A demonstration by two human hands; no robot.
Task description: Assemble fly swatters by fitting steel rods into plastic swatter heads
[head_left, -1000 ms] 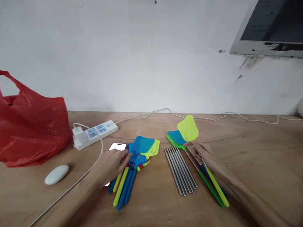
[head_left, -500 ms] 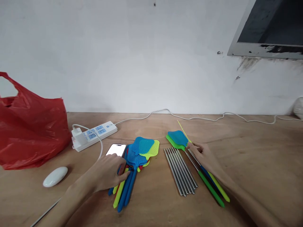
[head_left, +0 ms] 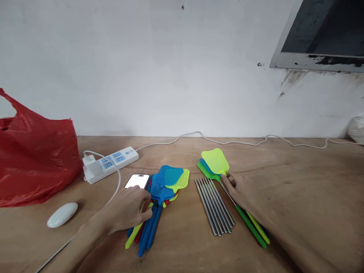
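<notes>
My right hand (head_left: 239, 189) pinches a yellow-green fly swatter (head_left: 215, 160) at the neck, its mesh head lying face up over a blue fly swatter (head_left: 202, 163) and a green fly swatter (head_left: 251, 227) with a long metal shaft. On the left lies a pile of several fly swatters with blue heads (head_left: 163, 185) and short handles. My left hand (head_left: 127, 210) has its fingers closed round a yellow fly swatter handle (head_left: 134, 236) at the pile's left side; the head belonging to it is hidden. Between the hands, several metal tubes (head_left: 214, 206) lie side by side.
A phone with a lit screen (head_left: 138, 180) lies just behind my left hand. Farther left are a white power strip (head_left: 125, 156) with a plugged-in charger and cable, a white oval object (head_left: 62, 215), and a red plastic bag (head_left: 36, 163). A white cord (head_left: 199, 132) runs along the wall.
The yellow-green swatter in my right hand has turned from edge-on to flat, covering much of the blue head. The yellow handle at my left hand has swung left, away from the blue handles.
</notes>
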